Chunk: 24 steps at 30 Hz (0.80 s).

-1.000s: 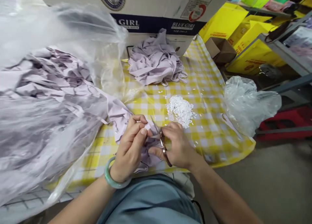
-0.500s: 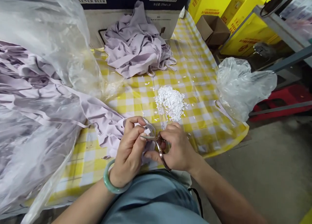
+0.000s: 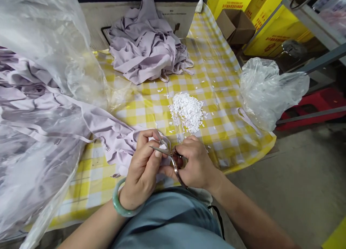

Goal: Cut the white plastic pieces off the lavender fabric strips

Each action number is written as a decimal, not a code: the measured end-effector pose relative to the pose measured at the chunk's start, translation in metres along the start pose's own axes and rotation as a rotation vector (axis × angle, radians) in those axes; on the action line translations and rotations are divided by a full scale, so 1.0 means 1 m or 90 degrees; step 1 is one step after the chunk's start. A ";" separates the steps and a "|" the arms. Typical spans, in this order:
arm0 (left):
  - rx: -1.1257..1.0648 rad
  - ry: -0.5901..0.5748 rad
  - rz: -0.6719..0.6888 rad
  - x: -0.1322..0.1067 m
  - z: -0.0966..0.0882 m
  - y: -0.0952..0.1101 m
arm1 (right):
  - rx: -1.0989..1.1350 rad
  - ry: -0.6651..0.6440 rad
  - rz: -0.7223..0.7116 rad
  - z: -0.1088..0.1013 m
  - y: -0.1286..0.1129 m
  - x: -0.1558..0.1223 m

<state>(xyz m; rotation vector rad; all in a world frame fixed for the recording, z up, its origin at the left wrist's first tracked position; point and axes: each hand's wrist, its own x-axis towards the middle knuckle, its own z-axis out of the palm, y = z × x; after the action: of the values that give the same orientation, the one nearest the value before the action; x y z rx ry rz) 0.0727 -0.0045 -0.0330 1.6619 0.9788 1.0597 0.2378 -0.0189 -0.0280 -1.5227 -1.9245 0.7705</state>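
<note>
My left hand (image 3: 143, 166), with a green bangle at the wrist, pinches a fold of a lilac garment (image 3: 119, 140) near the table's front edge. My right hand (image 3: 196, 164) grips small scissors (image 3: 169, 155), whose blades point left at the pinched spot by my left fingertips. The garment trails left into a large clear plastic bag (image 3: 40, 97) stuffed with more lilac cloth. A heap of small white snippets (image 3: 187, 110) lies just beyond my hands on the yellow checked tablecloth (image 3: 221, 97).
A loose pile of lilac garments (image 3: 147, 48) lies at the table's back against a cardboard box. A crumpled clear bag (image 3: 266, 90) hangs off the right edge. Yellow cartons (image 3: 270, 32), a brown box and a metal shelf stand at the right.
The view has tilted down and the table scene shifted up and left. The scissor blades swung from pointing upward to pointing left at the cloth pinched in my left fingers.
</note>
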 end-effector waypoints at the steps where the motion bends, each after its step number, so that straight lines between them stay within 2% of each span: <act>1: 0.008 -0.004 0.000 0.000 0.000 0.000 | 0.001 -0.003 0.007 0.000 0.000 -0.001; 7: 0.014 -0.028 0.010 0.005 0.005 0.001 | -0.033 0.000 0.033 -0.003 0.005 -0.007; 11: 0.020 -0.064 0.012 0.012 0.013 0.001 | -0.101 0.059 0.055 -0.004 0.014 -0.017; 14: -0.020 -0.105 -0.011 0.019 0.022 -0.004 | -0.140 0.090 0.107 -0.002 0.023 -0.025; 18: -0.027 -0.123 -0.017 0.030 0.033 -0.007 | -0.034 0.065 0.205 -0.004 0.036 -0.035; 20: -0.019 -0.120 -0.010 0.028 0.026 -0.003 | 0.056 0.077 0.215 -0.009 0.040 -0.037; 21: -0.014 -0.116 -0.015 0.021 0.017 0.001 | 0.098 0.090 0.193 -0.011 0.040 -0.036; 24: 0.015 -0.077 -0.052 -0.024 -0.031 0.018 | 0.203 0.092 0.035 -0.007 0.028 -0.024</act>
<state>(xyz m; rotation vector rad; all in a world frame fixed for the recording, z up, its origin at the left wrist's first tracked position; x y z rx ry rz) 0.0391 -0.0234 -0.0142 1.6708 0.9747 0.8861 0.2663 -0.0367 -0.0459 -1.3963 -1.5746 0.9155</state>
